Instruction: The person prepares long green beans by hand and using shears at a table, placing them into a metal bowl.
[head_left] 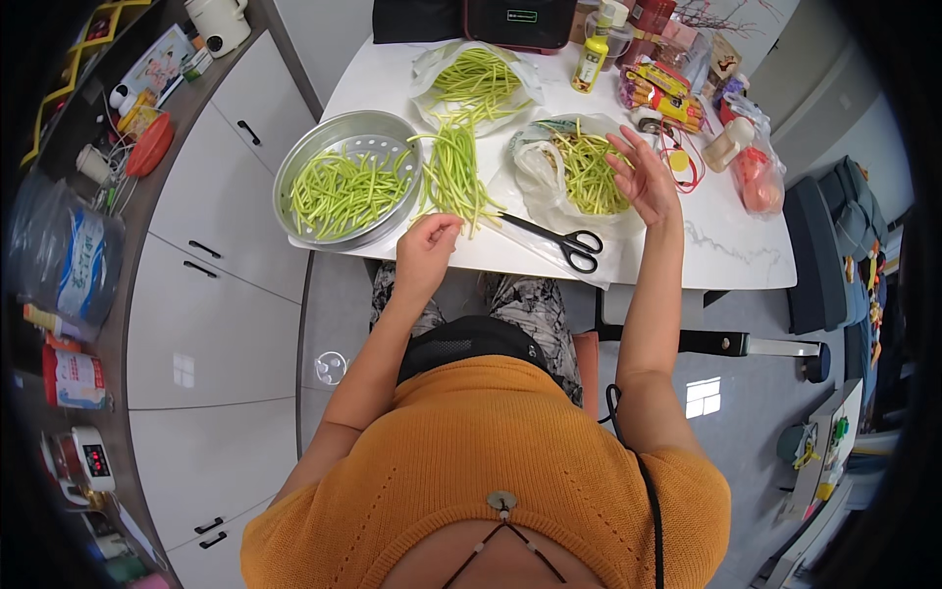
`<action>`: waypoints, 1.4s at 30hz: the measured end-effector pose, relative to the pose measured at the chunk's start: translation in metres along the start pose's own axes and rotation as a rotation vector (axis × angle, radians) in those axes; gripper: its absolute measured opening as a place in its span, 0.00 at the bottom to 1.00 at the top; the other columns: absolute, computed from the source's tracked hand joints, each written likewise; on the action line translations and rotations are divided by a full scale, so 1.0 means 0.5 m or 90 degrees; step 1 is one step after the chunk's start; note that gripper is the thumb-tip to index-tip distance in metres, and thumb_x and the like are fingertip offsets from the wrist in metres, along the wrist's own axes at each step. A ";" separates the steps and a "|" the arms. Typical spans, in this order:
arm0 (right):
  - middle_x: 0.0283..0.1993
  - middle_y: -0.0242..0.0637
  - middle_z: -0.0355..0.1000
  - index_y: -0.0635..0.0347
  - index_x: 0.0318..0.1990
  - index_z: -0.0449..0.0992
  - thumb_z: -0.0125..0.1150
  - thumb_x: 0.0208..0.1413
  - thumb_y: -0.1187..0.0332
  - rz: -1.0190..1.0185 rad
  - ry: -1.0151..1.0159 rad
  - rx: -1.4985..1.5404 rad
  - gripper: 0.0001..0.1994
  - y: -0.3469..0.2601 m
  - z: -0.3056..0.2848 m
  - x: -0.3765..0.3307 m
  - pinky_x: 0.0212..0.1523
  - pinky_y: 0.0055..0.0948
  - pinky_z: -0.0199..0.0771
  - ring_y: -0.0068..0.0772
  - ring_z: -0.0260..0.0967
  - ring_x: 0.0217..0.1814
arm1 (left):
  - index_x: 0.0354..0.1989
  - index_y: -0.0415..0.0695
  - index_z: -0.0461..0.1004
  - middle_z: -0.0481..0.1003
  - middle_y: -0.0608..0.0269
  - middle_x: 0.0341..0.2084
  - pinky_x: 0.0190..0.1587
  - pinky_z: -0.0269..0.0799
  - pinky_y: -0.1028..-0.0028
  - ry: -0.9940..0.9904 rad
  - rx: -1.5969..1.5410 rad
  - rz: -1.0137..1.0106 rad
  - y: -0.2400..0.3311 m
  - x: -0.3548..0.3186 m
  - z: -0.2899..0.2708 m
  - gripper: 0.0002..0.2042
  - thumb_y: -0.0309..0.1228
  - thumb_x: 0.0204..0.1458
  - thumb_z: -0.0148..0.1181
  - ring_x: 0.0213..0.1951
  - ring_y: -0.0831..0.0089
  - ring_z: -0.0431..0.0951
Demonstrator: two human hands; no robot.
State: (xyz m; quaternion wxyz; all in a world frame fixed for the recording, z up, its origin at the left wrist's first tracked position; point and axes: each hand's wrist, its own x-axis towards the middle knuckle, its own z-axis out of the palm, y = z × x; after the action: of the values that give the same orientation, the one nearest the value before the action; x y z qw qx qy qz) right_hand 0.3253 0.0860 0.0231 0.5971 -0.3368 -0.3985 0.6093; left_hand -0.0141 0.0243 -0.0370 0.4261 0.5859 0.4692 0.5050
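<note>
Left hand (429, 239): fingers curled, pinching the near ends of a loose bundle of green beans (453, 172) on the white table (726, 250).
Right hand (643, 175): open, fingers spread, empty, raised just over a plastic bag of bean scraps (587, 175).
Between the hands: black scissors (559, 240).
Beyond the left hand: perforated metal tray (299, 162), partly filled with cut beans (343, 193).
Farther off: another bag of beans (478, 79), seemingly unprocessed. Judged roughly midway.

The person wears a ribbed orange knit top with short sleeves, patterned grey trousers, and a thin black cord.
</note>
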 end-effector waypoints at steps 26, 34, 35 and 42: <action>0.48 0.30 0.71 0.55 0.52 0.70 0.50 0.58 0.63 0.216 -0.134 -0.276 0.16 0.064 0.137 -0.088 0.24 0.12 0.69 0.16 0.71 0.33 | 0.38 0.37 0.74 0.71 0.71 0.24 0.28 0.62 0.85 -0.021 -0.021 -0.018 0.002 -0.009 0.007 0.07 0.23 0.52 0.54 0.24 0.85 0.66; 0.45 0.36 0.73 0.53 0.49 0.72 0.55 0.47 0.74 -0.236 0.308 -1.026 0.18 0.056 -0.031 -0.065 0.38 0.31 0.72 0.36 0.72 0.38 | 0.38 0.36 0.74 0.71 0.70 0.25 0.28 0.63 0.85 -0.020 -0.001 -0.008 0.002 -0.010 0.006 0.07 0.23 0.52 0.53 0.24 0.85 0.67; 0.46 0.38 0.72 0.54 0.49 0.72 0.55 0.46 0.75 -0.263 0.327 -1.062 0.19 0.051 -0.024 -0.067 0.42 0.34 0.70 0.39 0.71 0.40 | 0.38 0.36 0.74 0.71 0.70 0.25 0.28 0.63 0.85 -0.016 0.004 -0.008 0.000 -0.010 0.006 0.07 0.23 0.52 0.53 0.24 0.85 0.67; 0.46 0.40 0.71 0.56 0.48 0.73 0.51 0.49 0.77 -0.196 0.220 -0.697 0.17 0.065 0.011 -0.041 0.36 0.25 0.72 0.29 0.73 0.38 | 0.38 0.37 0.74 0.72 0.69 0.25 0.29 0.64 0.85 -0.020 -0.004 -0.012 -0.001 -0.011 0.010 0.07 0.23 0.52 0.53 0.24 0.85 0.67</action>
State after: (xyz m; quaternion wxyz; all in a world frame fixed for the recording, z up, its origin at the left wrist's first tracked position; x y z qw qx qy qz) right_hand 0.3068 0.0663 -0.0048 0.4742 -0.6284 -0.5961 0.1578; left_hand -0.0095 0.0189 -0.0393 0.4396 0.5881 0.4663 0.4933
